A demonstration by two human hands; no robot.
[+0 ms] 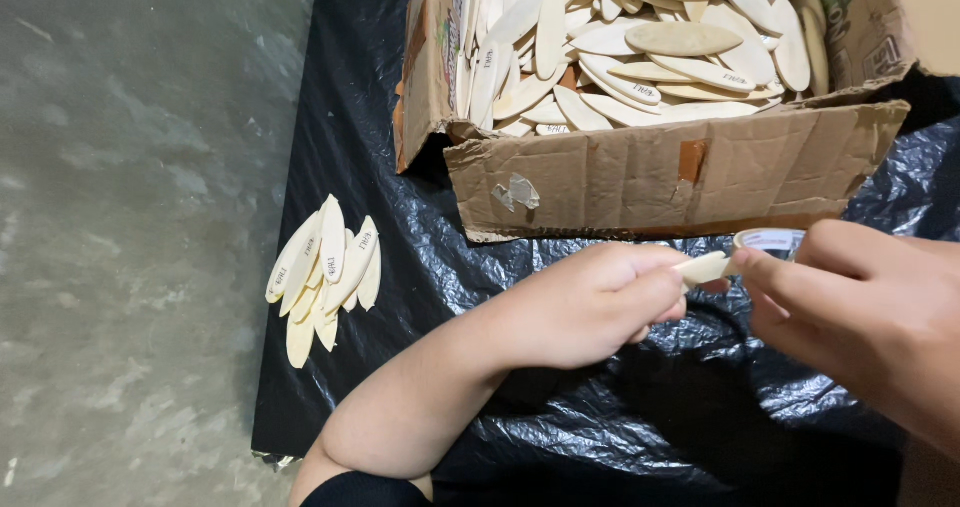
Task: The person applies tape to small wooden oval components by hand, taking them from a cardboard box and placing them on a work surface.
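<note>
— Where are we? Our left hand (590,307) is curled shut around a small bundle of flat wooden ovals (703,267), with only the pale tip showing past the fingers.

— And our right hand (860,307) is closed on a roll of tape (770,239), pinching it right against that tip. So the bundle sits between the two hands, held up just in front of the cardboard box (660,177).

— It looks to us like the binding step: tape being brought onto the end of the stack. We can't see whether a strip is already stuck down; the fingers hide that.

— Then the next move would need the left hand to keep the pieces squared and tight while the right leads the tape around them without slack.

— Further out, the box is heaped with loose wooden ovals (640,47), some marked in ink.

— And off to the left, a small fanned pile (325,272) lies on the black plastic sheet (420,257), near its edge by the grey floor (130,217).
</note>
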